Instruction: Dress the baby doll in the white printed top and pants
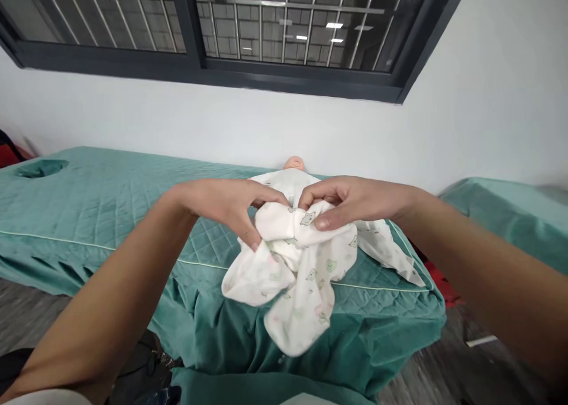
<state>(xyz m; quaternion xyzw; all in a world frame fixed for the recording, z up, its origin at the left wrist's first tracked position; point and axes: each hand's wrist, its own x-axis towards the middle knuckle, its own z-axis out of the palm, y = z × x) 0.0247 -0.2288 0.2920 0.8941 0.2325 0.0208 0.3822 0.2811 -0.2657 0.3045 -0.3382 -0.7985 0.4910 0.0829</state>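
Observation:
A white baby garment (306,275) with small animal prints is bunched at the near edge of the bed, two rounded ends hanging over it. My left hand (235,207) grips its left side, thumb on a lower fold and fingertips partly behind the cloth. On the other side, my right hand (344,204) pinches the upper folds between thumb and fingers. Beyond the hands lies a doll, its bare head (294,162) toward the wall. White cloth (288,180) covers the doll's body, which is mostly hidden. To the right, a printed cloth end (393,254) spreads over the bed.
The bed has a green quilted cover (110,186) with an opening (42,168) at the left. A white wall (222,118) and barred window (284,26) stand behind. Another green-covered surface (510,216) is at the right, and a dark bag (137,363) sits below.

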